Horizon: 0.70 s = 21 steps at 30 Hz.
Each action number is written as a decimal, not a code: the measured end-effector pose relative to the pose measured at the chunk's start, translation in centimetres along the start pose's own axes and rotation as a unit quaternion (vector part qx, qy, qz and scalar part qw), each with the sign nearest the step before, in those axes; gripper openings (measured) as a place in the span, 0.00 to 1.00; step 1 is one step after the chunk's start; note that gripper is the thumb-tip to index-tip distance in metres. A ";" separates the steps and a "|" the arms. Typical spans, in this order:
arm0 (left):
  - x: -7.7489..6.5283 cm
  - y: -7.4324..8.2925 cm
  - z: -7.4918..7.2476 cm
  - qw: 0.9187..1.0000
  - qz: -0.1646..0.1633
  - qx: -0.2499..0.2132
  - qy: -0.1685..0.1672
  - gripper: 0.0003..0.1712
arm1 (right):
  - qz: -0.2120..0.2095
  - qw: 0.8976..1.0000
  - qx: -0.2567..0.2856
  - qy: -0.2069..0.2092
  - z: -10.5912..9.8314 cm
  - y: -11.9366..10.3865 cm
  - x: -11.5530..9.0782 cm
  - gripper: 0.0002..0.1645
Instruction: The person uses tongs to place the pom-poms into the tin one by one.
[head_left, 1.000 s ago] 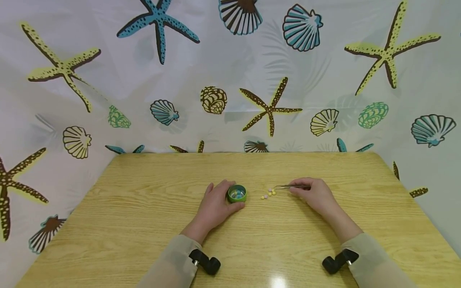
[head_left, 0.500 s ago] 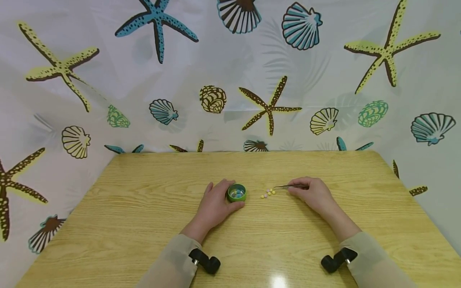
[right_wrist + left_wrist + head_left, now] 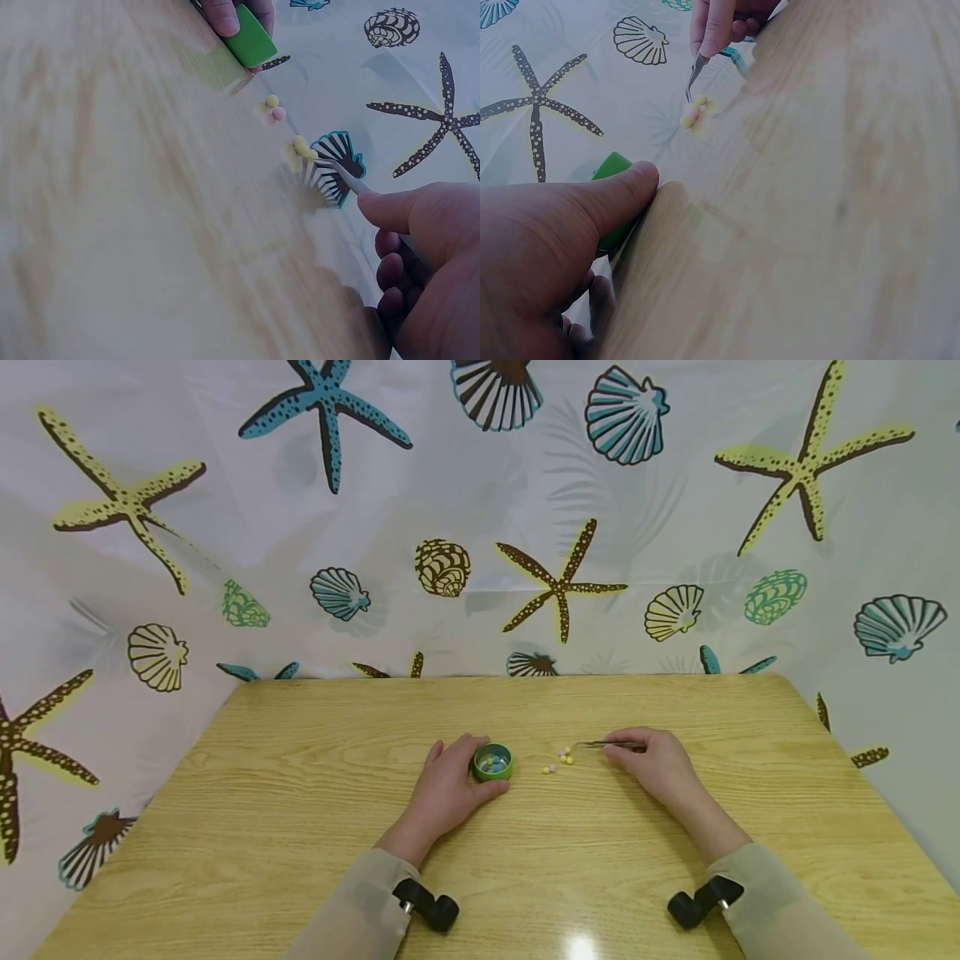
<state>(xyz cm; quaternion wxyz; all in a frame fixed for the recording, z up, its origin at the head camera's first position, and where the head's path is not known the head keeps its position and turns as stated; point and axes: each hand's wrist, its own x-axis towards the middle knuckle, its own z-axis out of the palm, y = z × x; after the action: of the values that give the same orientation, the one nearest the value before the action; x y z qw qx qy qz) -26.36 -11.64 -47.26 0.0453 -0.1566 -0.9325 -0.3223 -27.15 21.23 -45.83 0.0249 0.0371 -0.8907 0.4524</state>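
My left hand (image 3: pixel 448 785) grips a small round green tin (image 3: pixel 493 778), open at the top, with several blue and yellow balls inside. In the left wrist view the thumb (image 3: pixel 622 196) lies against the green wall. My right hand (image 3: pixel 660 767) pinches a pair of bent-tipped metal tweezers (image 3: pixel 345 176). The tips are at a little cluster of yellow and pink balls (image 3: pixel 566 760) on the table; whether they clasp a ball I cannot tell. Nearer the tin, a yellow ball (image 3: pixel 272 100) and a pink ball (image 3: pixel 279 113) lie side by side.
A wood-grain table (image 3: pixel 300 827) spans the view. Behind it hangs a pale curtain (image 3: pixel 420 643) printed with starfish and shells. Black camera mounts (image 3: pixel 426 903) sit on both sleeves.
The tweezer tips have shifted slightly among the clustered balls. That cluster has bunched up, leaving a wider gap to the pair nearer the tin. My left hand stays still on the tin.
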 end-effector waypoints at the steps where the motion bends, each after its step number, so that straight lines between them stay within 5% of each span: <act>1: 0.0 0.0 0.0 1.000 0.000 0.000 0.000 0.42 | 0.001 1.000 0.003 0.001 0.0 0.0 0.0 0.16; 21: 0.0 -0.1 0.1 1.000 -0.001 0.005 0.001 0.42 | 0.030 0.998 0.036 0.029 0.1 0.0 0.2 0.21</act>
<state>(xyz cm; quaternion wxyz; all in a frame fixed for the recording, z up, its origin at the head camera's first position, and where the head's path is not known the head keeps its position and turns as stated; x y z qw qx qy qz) -26.41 -11.66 -47.37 0.0465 -0.1549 -0.9342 -0.3179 -27.35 21.13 -45.89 0.0354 -0.0020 -0.8734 0.4857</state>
